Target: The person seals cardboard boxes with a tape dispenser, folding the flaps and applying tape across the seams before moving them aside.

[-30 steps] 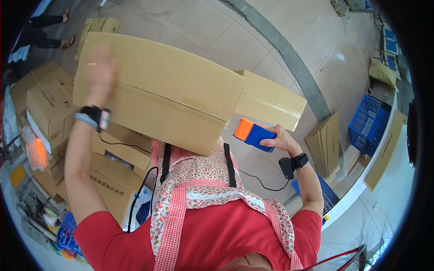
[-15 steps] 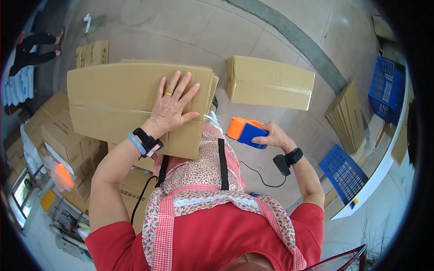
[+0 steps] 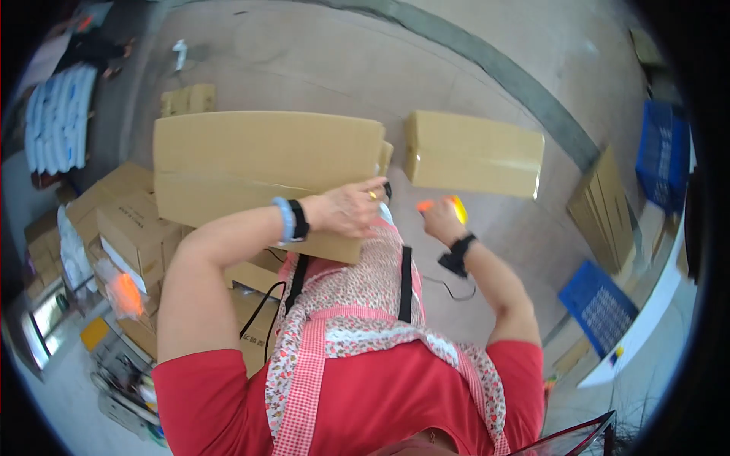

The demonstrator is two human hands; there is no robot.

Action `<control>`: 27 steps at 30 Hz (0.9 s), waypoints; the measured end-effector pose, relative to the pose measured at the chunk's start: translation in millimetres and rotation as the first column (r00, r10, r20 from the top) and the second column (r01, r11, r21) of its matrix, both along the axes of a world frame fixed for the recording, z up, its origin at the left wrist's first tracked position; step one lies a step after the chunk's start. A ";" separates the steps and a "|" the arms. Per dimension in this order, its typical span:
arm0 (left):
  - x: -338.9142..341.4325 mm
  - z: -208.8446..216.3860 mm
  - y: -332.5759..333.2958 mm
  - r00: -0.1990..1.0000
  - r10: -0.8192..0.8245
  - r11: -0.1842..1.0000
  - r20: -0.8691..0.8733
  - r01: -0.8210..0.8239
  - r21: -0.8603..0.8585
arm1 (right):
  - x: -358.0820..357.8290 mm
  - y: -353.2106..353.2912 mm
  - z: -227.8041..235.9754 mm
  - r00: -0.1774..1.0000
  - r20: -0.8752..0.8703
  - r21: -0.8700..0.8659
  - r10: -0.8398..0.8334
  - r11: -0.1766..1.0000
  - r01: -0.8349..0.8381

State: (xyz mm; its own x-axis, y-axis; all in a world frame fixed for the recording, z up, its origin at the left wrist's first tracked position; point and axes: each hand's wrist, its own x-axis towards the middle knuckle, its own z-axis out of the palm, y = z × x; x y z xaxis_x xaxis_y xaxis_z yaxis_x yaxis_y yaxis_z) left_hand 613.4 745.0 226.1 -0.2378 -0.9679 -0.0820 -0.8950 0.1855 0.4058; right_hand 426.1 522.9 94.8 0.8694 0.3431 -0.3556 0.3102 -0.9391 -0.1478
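Note:
A long brown cardboard box [image 3: 258, 144] lies in front of me, with clear tape along its top. My left hand [image 3: 346, 211] rests at its right end near the close corner, fingers stretched to the right past the edge, slightly blurred. To the right of the box and apart from it, my right hand [image 3: 443, 220] is closed around a tape dispenser [image 3: 458, 209]. Only orange and yellow parts of the dispenser show; the hand covers the rest.
A second taped carton [image 3: 475, 156] lies on the floor at the far right. Flattened cardboard [image 3: 604, 216] leans beside blue crates [image 3: 597, 308]. Stacked cartons [image 3: 141, 228] stand at left, with pale blue bundles [image 3: 61, 118] and a blurred person [image 3: 95, 49] beyond.
My left hand has slid from the box's top to its right end and turned rightward. The right hand has turned the dispenser, hiding its blue side. The whole view has shifted slightly.

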 end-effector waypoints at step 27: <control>95.6 73.1 233.5 0.192 0.726 0.476 -0.660 -0.833 0.282 | -70.4 227.1 244.4 0.197 -0.398 0.636 -0.896 -0.115 0.763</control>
State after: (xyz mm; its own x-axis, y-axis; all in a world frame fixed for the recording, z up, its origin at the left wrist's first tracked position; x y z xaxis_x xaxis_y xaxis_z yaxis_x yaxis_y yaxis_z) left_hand 709.0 978.6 299.2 0.7181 -0.6741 -0.1729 -0.1158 -0.3607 0.9255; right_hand 355.7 750.0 339.2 0.6518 -0.6659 -0.3630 -0.5645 -0.1063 -0.8185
